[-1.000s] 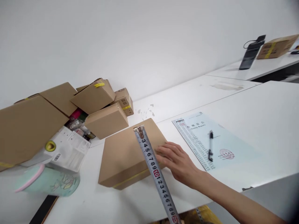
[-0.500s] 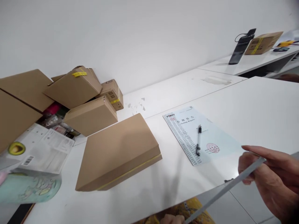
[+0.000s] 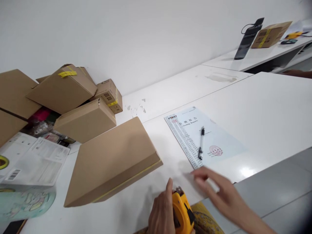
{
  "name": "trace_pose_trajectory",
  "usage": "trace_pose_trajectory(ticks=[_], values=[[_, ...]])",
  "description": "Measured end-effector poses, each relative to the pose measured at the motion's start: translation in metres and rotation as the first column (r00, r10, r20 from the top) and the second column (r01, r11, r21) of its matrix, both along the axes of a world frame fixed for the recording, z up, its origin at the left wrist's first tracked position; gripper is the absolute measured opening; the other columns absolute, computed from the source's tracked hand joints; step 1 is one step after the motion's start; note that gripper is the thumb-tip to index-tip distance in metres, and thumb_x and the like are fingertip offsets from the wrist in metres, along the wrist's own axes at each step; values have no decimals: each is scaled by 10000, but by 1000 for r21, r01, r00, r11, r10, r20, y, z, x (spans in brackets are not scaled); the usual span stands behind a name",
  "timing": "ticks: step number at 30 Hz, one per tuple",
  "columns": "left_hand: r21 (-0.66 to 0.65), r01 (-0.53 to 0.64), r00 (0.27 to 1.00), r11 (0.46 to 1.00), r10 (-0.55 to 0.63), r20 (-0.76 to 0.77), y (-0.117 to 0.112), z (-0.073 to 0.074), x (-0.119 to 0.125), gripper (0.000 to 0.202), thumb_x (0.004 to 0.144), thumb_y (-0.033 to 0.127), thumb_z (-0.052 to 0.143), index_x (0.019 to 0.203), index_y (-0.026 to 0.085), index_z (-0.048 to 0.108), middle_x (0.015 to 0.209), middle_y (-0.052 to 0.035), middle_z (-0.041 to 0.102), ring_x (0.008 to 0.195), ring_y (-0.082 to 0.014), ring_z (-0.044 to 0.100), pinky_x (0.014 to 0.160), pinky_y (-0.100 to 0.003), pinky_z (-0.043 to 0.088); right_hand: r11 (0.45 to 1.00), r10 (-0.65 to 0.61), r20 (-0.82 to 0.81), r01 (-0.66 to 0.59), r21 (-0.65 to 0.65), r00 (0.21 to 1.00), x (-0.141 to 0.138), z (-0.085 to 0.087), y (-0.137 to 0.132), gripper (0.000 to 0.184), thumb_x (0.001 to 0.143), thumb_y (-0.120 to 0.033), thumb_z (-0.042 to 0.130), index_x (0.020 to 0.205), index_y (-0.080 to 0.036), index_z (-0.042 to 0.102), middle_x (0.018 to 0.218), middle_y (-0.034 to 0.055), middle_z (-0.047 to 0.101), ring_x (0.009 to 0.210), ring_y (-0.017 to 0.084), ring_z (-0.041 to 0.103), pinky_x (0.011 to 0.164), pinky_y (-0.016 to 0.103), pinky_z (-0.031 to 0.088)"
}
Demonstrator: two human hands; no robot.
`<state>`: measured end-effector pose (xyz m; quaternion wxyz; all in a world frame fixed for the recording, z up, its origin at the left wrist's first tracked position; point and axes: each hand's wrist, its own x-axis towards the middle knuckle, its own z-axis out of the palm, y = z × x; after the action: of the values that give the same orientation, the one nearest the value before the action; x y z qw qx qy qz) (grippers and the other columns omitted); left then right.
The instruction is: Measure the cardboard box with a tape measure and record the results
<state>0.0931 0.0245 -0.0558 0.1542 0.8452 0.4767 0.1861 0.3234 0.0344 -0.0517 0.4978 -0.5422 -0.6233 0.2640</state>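
My left hand (image 3: 162, 208) is at the bottom middle, closed round a yellow tape measure (image 3: 183, 213) with black parts. The tape's metal end hook shows at the top of its case; no blade sticks out. My right hand (image 3: 223, 195), slightly smeared by motion, is above the table's front edge with its forefinger stretched out and nothing in it. Its fingertips are just below the lower edge of a light blue printed report (image 3: 224, 138). On the report lies a clear pen with a black cap (image 3: 201, 143). A closed cardboard box (image 3: 113, 156) lies left of my hands.
Several cardboard boxes (image 3: 64, 87) are piled at the left against the wall. Below them lie a white printed package (image 3: 36, 159) and a pale green patterned item (image 3: 26, 203). A dark bottle (image 3: 247, 40) and a taped box (image 3: 270, 35) stand at the far right.
The extended metal blade, held by my right hand, is back inside the case. My right hand has let go of it and moved left. My left hand with the tape measure has come up into view.
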Motion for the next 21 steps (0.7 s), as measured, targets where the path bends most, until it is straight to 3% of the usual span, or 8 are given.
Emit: trace_pose_trajectory(ticks=[2, 4, 7, 10, 12, 15, 18, 21], values=[[-16, 26, 999, 1000, -27, -34, 11, 6, -2, 1036, 730, 119, 667, 1642, 221, 185, 1355, -132, 666, 1180, -316, 659, 992, -429, 565, 946, -295, 135, 309, -95, 946, 33, -6, 24, 384, 1022, -571, 458, 858, -252, 592, 710, 46, 699, 554, 194, 632, 477, 306, 471], [-2, 41, 993, 999, -41, -107, 23, 10, -3, 886, 792, 132, 619, 1609, 237, 293, 1365, -125, 653, 1184, -302, 650, 997, -428, 548, 818, -435, 396, 539, -202, 809, 62, -8, 50, 416, 974, -653, 468, 877, -255, 540, 676, 36, 680, 520, 211, 595, 482, 320, 400], [31, 41, 974, 999, -33, -223, 36, 9, 1, 789, 862, 141, 558, 1606, 231, 310, 1377, -129, 638, 1171, -294, 648, 972, -423, 539, 763, -292, 601, 560, -323, 744, 81, -6, 82, 436, 957, -650, 469, 1039, -231, 556, 677, 43, 688, 568, 251, 617, 514, 328, 364], [80, 19, 962, 997, 4, -272, 45, 1, 10, 779, 862, 111, 526, 1603, 198, 302, 1411, -140, 620, 1220, -306, 619, 1004, -456, 510, 830, -158, 633, 449, -331, 758, 80, -4, 97, 341, 969, -472, 453, 1129, -208, 601, 716, 56, 697, 644, 266, 635, 533, 337, 361], [123, -1, 961, 992, 35, -275, 48, -5, 14, 775, 850, 90, 522, 1591, 181, 315, 1427, -145, 611, 1262, -313, 597, 1024, -480, 498, 874, -121, 533, 345, -343, 837, 81, -4, 95, 316, 967, -375, 428, 1135, -212, 640, 665, 33, 661, 605, 241, 607, 544, 347, 381], [232, 8, 962, 973, 56, -266, 51, -12, 14, 726, 872, 99, 532, 1571, 134, 340, 1437, -174, 605, 1279, -331, 593, 1000, -499, 528, 918, -136, 142, 178, -355, 981, 94, -3, 81, 344, 999, -415, 439, 1148, -230, 688, 675, 29, 673, 598, 218, 619, 587, 370, 462], [337, 94, 969, 937, -7, -248, 42, -12, 22, 690, 935, 178, 563, 1582, 106, 333, 1494, -193, 569, 1346, -345, 554, 1023, -494, 548, 964, -140, -270, 70, -255, 953, 109, 2, 61, 375, 973, -539, 557, 1163, -257, 714, 977, 100, 784, 905, 282, 731, 770, 433, 564], [317, 167, 979, 934, -118, -169, 23, -11, 52, 717, 957, 271, 594, 1601, 111, 324, 1580, -159, 499, 1473, -337, 433, 1106, -459, 529, 966, -191, -383, 103, -239, 904, 108, 4, 45, 388, 866, -540, 752, 1160, -293, 694, 1095, 98, 791, 1011, 302, 732, 839, 445, 579]])
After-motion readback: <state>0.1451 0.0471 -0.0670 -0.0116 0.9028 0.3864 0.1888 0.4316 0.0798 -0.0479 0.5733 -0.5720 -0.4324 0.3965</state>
